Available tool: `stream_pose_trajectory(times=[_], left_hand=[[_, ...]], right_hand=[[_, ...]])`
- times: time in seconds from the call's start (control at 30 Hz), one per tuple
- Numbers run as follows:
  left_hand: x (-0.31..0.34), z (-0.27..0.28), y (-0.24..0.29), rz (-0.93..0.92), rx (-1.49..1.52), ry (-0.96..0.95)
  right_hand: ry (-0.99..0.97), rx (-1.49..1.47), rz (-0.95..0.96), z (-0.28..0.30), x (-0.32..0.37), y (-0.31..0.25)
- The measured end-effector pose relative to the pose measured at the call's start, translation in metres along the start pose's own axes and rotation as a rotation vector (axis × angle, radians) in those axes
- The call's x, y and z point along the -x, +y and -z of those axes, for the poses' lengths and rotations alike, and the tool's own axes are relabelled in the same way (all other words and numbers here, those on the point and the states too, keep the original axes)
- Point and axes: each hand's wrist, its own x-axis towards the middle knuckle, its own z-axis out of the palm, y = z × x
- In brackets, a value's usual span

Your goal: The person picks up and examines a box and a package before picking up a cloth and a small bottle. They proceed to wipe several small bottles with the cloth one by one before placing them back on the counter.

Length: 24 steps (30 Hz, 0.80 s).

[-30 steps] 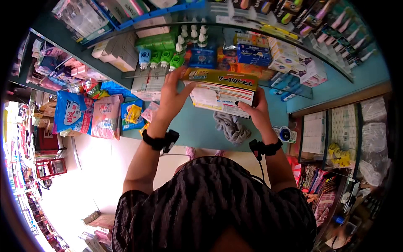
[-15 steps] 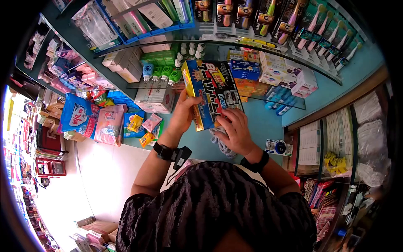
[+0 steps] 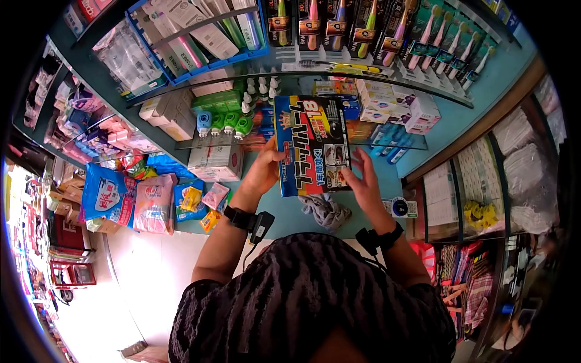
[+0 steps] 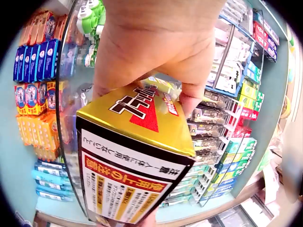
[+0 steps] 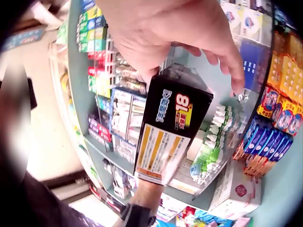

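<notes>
A printed cardboard box (image 3: pixel 311 145), black, blue and red with large lettering on its face, is held up above the counter. My left hand (image 3: pixel 263 169) grips it by the left edge, thumb on the printed face. In the left wrist view that hand (image 4: pixel 158 52) spans the gold side of the box (image 4: pixel 132 111). At the opposite edge is my right hand (image 3: pixel 366 187), thumb close to the box. The right wrist view has this hand (image 5: pixel 175 28) with fingers spread beyond the black end of the box (image 5: pixel 173 106). A crumpled grey cloth (image 3: pixel 327 213) lies below.
Bags of washing powder (image 3: pixel 109 196) and small packets (image 3: pixel 215 195) lie on the counter at left. Behind the box, a glass shelf (image 3: pixel 387 145) covers bottles with green caps (image 3: pixel 242 126) and stacked cartons (image 3: pixel 387 100). Toothbrush packs (image 3: pixel 366 33) fill the shelf above.
The box has turned from its white-labelled side to its dark lettered face, then straightened more upright. My right hand has moved off the face to the right edge.
</notes>
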Motion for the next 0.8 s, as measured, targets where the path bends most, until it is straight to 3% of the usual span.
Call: stream_pose_trajectory(times=[0.03, 0.13, 0.33, 0.47, 0.5, 0.67, 0.8], left_hand=[[-0.001, 0.002, 0.001, 0.010, 0.017, -0.030], [-0.003, 0.003, 0.008, 0.059, -0.010, -0.100], [-0.004, 0.014, 0.021, 0.170, -0.111, -0.099], [-0.006, 0.048, 0.018, 0.330, -0.438, 0.027], [0.002, 0.027, 0.031, 0.342, -0.394, 0.029], [0.002, 0.037, 0.037, 0.238, -0.383, 0.051], [0.001, 0.049, 0.053, 0.191, -0.428, 0.027]], right_hand=[[-0.046, -0.227, -0.103, 0.001, -0.002, 0.003], [-0.141, -0.540, -0.358, -0.006, 0.001, -0.003], [-0.023, -0.618, -0.323, -0.032, 0.004, -0.007], [0.086, -0.670, -0.297, -0.044, -0.001, -0.003], [0.104, -0.686, -0.290, -0.047, -0.003, -0.004], [0.053, -0.805, -0.259, -0.055, -0.015, 0.007], [0.027, -0.673, -0.359, -0.057, -0.019, 0.009]])
